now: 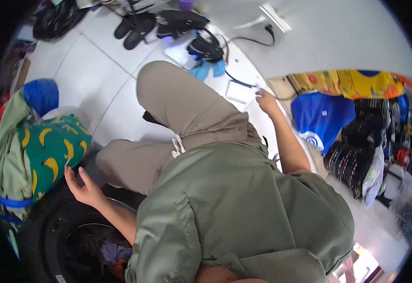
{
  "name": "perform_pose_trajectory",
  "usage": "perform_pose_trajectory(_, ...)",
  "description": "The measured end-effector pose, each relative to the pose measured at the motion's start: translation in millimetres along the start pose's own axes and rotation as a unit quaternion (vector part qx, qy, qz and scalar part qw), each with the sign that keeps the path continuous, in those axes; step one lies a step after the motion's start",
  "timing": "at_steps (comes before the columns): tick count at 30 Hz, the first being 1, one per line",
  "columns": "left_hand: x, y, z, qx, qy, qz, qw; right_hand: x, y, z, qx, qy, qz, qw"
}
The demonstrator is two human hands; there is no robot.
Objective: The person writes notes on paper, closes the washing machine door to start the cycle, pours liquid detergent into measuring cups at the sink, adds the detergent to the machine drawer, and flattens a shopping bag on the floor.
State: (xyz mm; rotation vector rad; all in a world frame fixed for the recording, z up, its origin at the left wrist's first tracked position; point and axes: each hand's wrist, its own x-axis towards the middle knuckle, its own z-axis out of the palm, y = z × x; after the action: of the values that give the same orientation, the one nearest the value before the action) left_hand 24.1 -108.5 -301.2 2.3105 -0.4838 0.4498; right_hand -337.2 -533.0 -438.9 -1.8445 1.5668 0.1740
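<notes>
My left hand is raised with its fingers apart and nothing in it. It is nearest to a green banana-print bag, above a round black tub with crumpled cloth inside. My right hand reaches out low beside the wall, its fingers closed on a thin black cable with a small pale piece at the fingertips. Just left of those fingers, a small spiral notepad lies on the floor. What exactly the pale piece is, I cannot make out.
A plug sits in a wall outlet. Dark shoes and a black bag on light blue cloth lie on the white tiles. To the right are a blue bag, a yellow bag and dark patterned bags.
</notes>
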Motion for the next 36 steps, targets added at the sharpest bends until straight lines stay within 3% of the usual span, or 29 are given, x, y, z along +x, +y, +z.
perform_pose_trajectory(1, 2.5, 4.2, 7.5, 0.008, -0.014, 0.009, 1.0, 10.1, 46.3, 9.2, 0.137, -0.046, 0.172, 0.975)
perform_pose_trajectory(3, 12.6, 9.7, 18.4, 0.011, -0.035, 0.054, 0.998, 17.5, 108.0, 30.5, 0.379, 0.02, 0.333, 0.863)
perform_pose_trajectory(7, 14.9, 32.3, 32.5, 0.064, -0.056, 0.025, 0.996, 86.2, 186.1, 105.7, 0.32, 0.009, 0.354, 0.879)
perform_pose_trajectory(9, 6.6, 34.1, 29.5, 0.104, -0.061, 0.014, 0.993, 118.1, 193.3, 138.5, 0.084, 0.03, 0.159, 0.983)
perform_pose_trajectory(11, 0.9, 20.1, 15.1, 0.147, -0.092, 0.015, 0.985, 142.9, 174.1, 152.2, 0.072, 0.001, 0.157, 0.985)
perform_pose_trajectory(13, -8.9, 26.8, -4.0, 0.22, -0.095, -0.017, 0.971, 146.1, 139.8, 155.4, 0.137, 0.013, 0.242, 0.96)
perform_pose_trajectory(14, -13.5, 7.2, -18.1, 0.193, -0.098, -0.097, 0.971, 148.1, 123.9, 157.2, 0.142, 0.006, 0.238, 0.961)
perform_pose_trajectory(15, -18.5, -4.7, -31.0, 0.163, -0.096, -0.177, 0.966, 148.9, 108.5, 158.5, 0.103, 0.017, 0.315, 0.943)
perform_pose_trajectory(16, -23.0, -4.9, -39.1, 0.218, -0.088, -0.15, 0.96, 150.0, 99.1, 161.1, 0.062, 0.028, 0.388, 0.919)
perform_pose_trajectory(19, -33.5, 21.8, -44.2, 0.305, -0.077, -0.144, 0.938, 170.5, 100.6, 167.7, 0.013, -0.049, 0.444, 0.895)
perform_pose_trajectory(22, -43.1, 29.1, -45.5, 0.315, -0.062, -0.143, 0.936, 178.8, 96.5, 169.8, -0.058, -0.053, 0.368, 0.926)
perform_pose_trajectory(24, -50.7, 28.8, -50.6, 0.315, -0.068, -0.14, 0.936, 174.7, 103.7, 170.6, 0.151, -0.027, 0.406, 0.901)
perform_pose_trajectory(25, -54.3, 26.6, -53.1, 0.3, -0.062, -0.147, 0.94, 170.9, 108.0, 177.0, 0.146, -0.031, 0.406, 0.901)
perform_pose_trajectory(28, -55.9, 19.7, -55.5, 0.312, -0.073, -0.2, 0.926, 187.9, 146.2, 209.0, 0.479, 0.089, 0.282, 0.827)
perform_pose_trajectory(32, -57.2, 8.3, -48.3, 0.194, -0.062, -0.199, 0.959, 180.8, 137.2, 183.2, 0.413, 0.045, 0.259, 0.872)
perform_pose_trajectory(35, -52.8, 17.9, -20.2, 0.002, -0.052, -0.209, 0.976, 151.5, 94.9, 143.4, 0.345, 0.203, 0.081, 0.913)
perform_pose_trajectory(36, -49.2, 32.8, -6.0, -0.031, -0.056, -0.17, 0.983, 127.5, 61.5, 105.8, 0.183, 0.208, 0.011, 0.961)
